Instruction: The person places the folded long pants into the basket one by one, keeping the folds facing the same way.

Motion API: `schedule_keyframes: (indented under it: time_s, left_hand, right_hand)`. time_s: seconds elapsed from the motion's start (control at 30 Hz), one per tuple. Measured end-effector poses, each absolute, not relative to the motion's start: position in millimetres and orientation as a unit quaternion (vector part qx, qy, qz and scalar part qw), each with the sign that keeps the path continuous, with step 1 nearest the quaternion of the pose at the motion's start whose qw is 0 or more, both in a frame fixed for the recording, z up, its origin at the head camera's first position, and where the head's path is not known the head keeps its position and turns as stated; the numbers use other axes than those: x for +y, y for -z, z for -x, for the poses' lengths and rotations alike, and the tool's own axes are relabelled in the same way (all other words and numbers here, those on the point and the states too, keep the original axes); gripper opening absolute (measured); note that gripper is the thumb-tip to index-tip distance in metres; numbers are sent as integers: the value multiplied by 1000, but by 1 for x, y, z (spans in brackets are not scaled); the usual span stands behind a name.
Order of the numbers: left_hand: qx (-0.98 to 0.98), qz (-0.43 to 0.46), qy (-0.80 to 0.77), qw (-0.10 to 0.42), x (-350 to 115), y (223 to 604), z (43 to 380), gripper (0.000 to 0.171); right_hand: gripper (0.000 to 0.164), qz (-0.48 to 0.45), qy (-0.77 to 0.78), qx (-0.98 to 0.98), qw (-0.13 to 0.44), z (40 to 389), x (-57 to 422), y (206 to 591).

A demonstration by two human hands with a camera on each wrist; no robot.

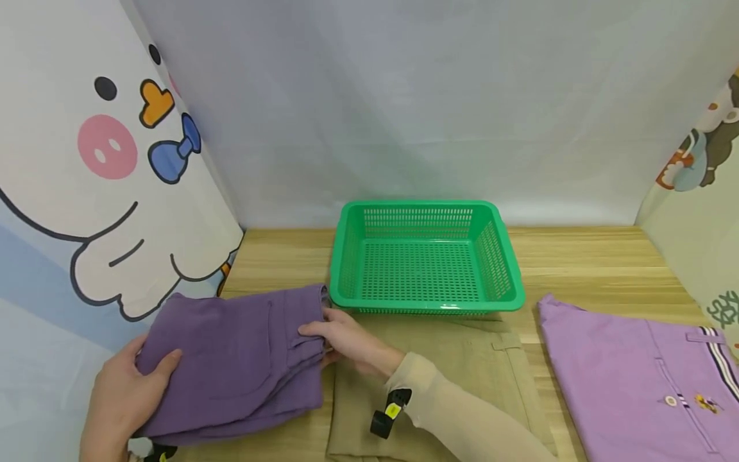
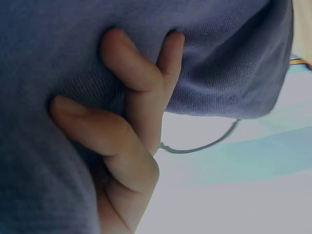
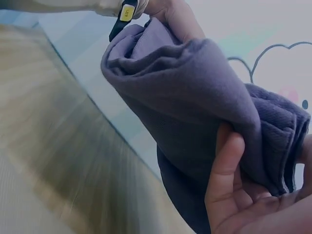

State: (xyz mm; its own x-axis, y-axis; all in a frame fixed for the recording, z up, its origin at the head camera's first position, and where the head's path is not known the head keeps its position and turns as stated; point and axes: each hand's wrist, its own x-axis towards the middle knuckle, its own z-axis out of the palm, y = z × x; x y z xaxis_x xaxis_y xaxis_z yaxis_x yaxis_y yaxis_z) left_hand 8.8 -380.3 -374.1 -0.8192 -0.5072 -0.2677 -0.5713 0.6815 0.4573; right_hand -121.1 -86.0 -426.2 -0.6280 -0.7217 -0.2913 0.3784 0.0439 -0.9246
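A folded pair of dark purple trousers is held between both hands at the left of the head view. My left hand grips its left end, thumb on top and fingers underneath. At the waistband end, my right hand pinches the layers with the thumb above. In the right wrist view the folded trousers show raised off the table, their layers rolled together. Curled fingers press into the cloth in the left wrist view. Khaki trousers lie folded under my right forearm.
An open green plastic basket stands behind the khaki trousers, near the back wall. Lilac trousers with a button and striped trim lie at the right. The wooden table is enclosed by a printed curtain on the left.
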Motion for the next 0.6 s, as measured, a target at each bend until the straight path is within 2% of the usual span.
schedule_keyframes:
  time_s: [0.13, 0.33, 0.6]
  left_hand:
    - [910, 310, -276, 11, -375, 365, -14, 76]
    - [881, 335, -327, -58, -360, 355, -12, 71]
    - [879, 267, -377, -116, -337, 354, 0, 59]
  right_hand:
    - [44, 159, 682, 595, 395, 117, -87, 416]
    - [52, 170, 702, 604, 337, 121, -75, 394]
    - [54, 168, 721, 608, 287, 132, -50, 375]
